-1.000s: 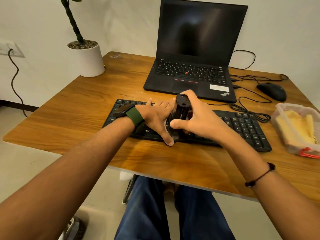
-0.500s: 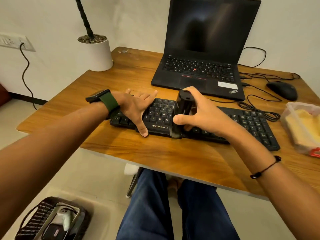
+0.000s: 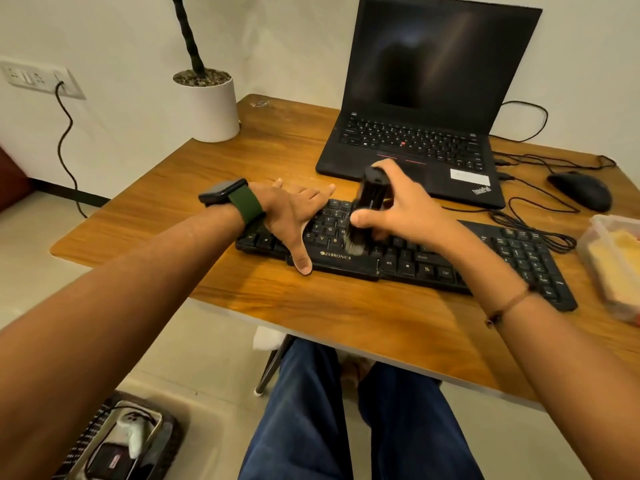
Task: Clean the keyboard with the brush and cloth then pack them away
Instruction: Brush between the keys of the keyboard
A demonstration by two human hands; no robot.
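Brush [image 3: 367, 206] is being gripped upright by the right hand [image 3: 403, 211] and swept leftward from its earlier spot along the keyboard [image 3: 408, 263], while the flat left hand [image 3: 294, 216] is bracing it; cloth [image 3: 620, 251] is waiting boxed.

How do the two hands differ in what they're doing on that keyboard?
The left hand lies flat with straight fingers, pressing the keyboard down at its left end; the right hand curls around the brush and holds it upright, bristles on the keys. The left wrist wears a watch with a green strap; the right wrist wears a thin cord bracelet. Both hands are over the keyboard's left half.
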